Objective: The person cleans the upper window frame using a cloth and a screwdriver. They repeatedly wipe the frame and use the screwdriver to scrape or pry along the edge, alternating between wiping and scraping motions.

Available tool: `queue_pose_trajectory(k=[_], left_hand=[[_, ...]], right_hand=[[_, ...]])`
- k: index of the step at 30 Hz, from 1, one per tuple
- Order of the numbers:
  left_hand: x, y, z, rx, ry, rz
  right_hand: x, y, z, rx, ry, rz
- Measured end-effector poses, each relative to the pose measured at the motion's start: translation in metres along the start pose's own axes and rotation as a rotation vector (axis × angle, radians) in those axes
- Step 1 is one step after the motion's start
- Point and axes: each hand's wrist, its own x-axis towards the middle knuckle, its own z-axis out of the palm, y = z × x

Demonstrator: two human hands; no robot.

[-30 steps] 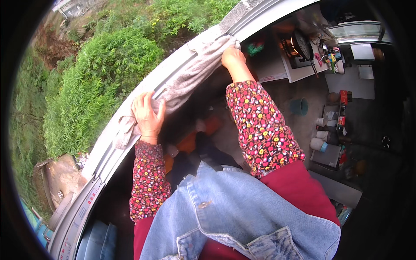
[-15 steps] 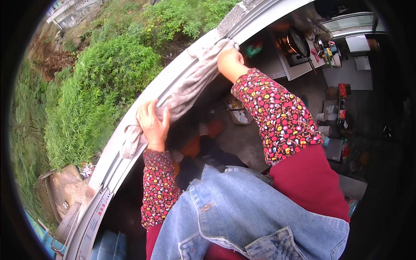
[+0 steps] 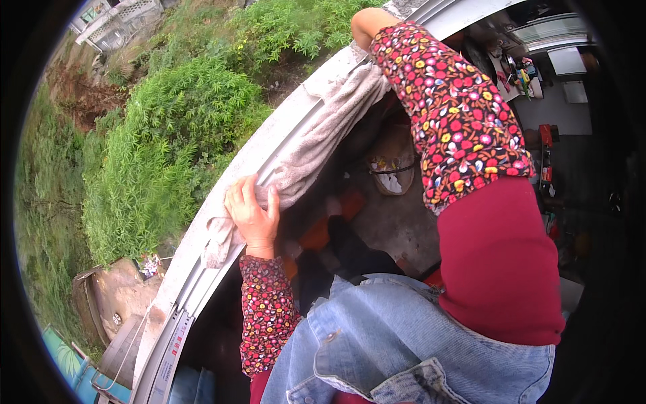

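A greyish-beige cloth (image 3: 316,145) lies in folds along a white window frame (image 3: 286,158), with one crumpled end hanging at the lower left. My left hand (image 3: 253,217) rests on the cloth near that end, its fingers lying over it and the thumb held apart. At the far end of the cloth, my right hand (image 3: 367,25) reaches over the frame toward the outside. Its wrist is bent, and its fingers are hidden behind the hand and the frame edge. Whether it holds anything does not show.
Outside are green bushes (image 3: 168,141) and a pale building (image 3: 121,23). Indoors, a basket (image 3: 392,182) with white and coloured contents sits on the floor below the frame. A counter with kitchen things (image 3: 525,77) stands at the upper right.
My right hand has moved from the cloth's far end up and out over the frame, and its fingers have gone out of sight. My left hand remains on the cloth. The view has shifted slightly.
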Motion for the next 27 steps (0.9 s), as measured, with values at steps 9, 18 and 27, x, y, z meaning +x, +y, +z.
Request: queue_pose_trajectory(k=[9, 18, 27], left_hand=[[0.003, 0.005, 0.001, -0.008, 0.02, 0.016], [0.003, 0.004, 0.002, -0.026, 0.017, 0.026], [0.004, 0.002, -0.001, -0.042, 0.007, 0.04]], right_hand=[[0.034, 0.049, 0.032, 0.462, -0.338, -0.069], [-0.017, 0.021, 0.126, 0.918, -0.116, -0.22], [-0.004, -0.119, 0.194, 2.478, 0.498, 0.145]])
